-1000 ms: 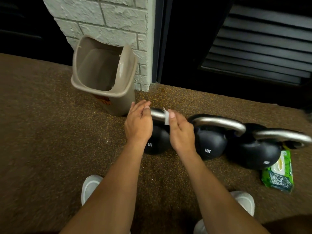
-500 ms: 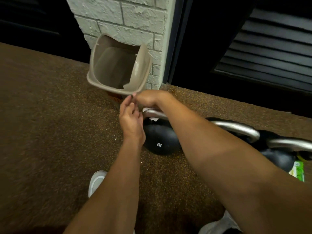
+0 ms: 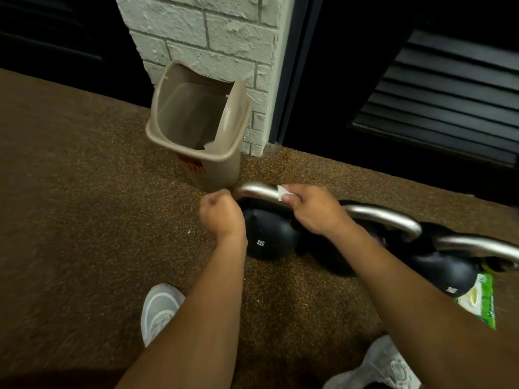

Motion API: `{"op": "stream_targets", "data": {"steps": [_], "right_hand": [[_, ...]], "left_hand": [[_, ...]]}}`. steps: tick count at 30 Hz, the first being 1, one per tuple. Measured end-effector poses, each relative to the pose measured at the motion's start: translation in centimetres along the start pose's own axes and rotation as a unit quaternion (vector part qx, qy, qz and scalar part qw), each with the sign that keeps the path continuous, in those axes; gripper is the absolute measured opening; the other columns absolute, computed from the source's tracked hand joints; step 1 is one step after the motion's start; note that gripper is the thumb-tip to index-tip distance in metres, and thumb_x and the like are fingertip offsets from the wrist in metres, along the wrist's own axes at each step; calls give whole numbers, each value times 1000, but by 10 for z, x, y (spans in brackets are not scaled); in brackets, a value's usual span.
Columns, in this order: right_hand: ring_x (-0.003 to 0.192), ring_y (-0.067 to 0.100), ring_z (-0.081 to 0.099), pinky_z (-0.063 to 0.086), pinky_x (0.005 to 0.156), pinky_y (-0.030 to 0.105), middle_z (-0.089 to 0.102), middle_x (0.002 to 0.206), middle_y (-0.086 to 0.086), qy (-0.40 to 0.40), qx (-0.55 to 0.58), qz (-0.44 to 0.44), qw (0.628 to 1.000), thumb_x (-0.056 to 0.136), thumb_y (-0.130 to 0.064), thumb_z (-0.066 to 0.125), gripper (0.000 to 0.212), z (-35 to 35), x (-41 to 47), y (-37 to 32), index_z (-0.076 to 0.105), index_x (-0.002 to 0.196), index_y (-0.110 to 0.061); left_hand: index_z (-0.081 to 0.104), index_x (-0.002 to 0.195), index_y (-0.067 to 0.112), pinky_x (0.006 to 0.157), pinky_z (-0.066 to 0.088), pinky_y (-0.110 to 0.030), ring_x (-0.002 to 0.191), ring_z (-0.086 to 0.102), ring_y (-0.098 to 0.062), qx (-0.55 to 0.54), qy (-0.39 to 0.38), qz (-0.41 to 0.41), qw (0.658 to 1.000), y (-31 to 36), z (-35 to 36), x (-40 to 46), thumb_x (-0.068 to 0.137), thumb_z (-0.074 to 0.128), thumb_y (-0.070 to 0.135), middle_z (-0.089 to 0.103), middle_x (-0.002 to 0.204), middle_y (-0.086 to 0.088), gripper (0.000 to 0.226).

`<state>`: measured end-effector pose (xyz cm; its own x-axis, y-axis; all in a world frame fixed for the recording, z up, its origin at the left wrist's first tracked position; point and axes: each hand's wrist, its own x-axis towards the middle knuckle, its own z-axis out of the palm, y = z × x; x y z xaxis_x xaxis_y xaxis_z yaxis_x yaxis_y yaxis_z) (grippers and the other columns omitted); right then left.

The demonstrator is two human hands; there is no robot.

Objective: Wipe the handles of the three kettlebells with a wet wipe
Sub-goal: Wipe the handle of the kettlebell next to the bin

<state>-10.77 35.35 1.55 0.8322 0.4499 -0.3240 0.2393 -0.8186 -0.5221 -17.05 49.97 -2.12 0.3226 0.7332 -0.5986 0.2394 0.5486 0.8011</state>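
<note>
right hand (image 3: 314,210) back from bin (image 3: 196,147), pressing wipe (image 3: 281,194) on handle (image 3: 257,191) | left hand (image 3: 222,217) fisted, empty

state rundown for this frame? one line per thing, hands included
left hand: fist, holds nothing visible
right hand: presses wet wipe on 8KG kettlebell handle
middle kettlebell handle: untouched
right kettlebell handle: untouched
bin: upright, lid open
wipes pack: flat on floor, closure not visible
</note>
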Motion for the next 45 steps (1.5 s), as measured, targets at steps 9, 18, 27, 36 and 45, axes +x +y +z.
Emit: {"op": "stream_targets", "data": {"steps": [9,18,27,36,45], "right_hand": [[107,16,61,50,95,36,67,118,-4,16,15,-47,999,97,-34,56,37,47,-60,-13,61,133,-26],[84,10,64,49,74,20,72,90,-5,-30,245,29,969,99,-22,59,18,66,-87,-4,76,104,-22],[99,22,70,56,92,40,74,111,6,55,401,105,908,92,-10,61,30,65,-14,-28,72,118,-21],[152,17,14,3,122,41,26,162,6,-145,-299,-264,905,99,-15,38,57,122,3,-26,27,155,-17],[152,11,6,-9,120,46,17,165,-5,-138,-339,-291,884,97,-17,39,63,94,-4,1,23,157,-22]], "left_hand": [[69,110,12,76,60,-40,86,71,-28,37,0,-103,994,-36,-20,-43,82,60,65,73,102,-12,61],[60,134,8,81,41,-34,97,61,-23,23,22,-117,993,-59,-89,-69,104,49,42,66,123,-15,47],[66,125,12,93,48,-42,107,63,-27,73,-18,-90,993,-65,-95,-66,101,47,46,68,119,-12,45],[67,117,11,76,45,-36,94,64,-23,73,-3,-76,994,-63,-88,-63,101,47,42,69,108,-8,40],[61,112,17,82,41,-36,85,56,-9,83,-35,-72,993,-60,-83,-68,103,46,42,60,93,7,31]]}}
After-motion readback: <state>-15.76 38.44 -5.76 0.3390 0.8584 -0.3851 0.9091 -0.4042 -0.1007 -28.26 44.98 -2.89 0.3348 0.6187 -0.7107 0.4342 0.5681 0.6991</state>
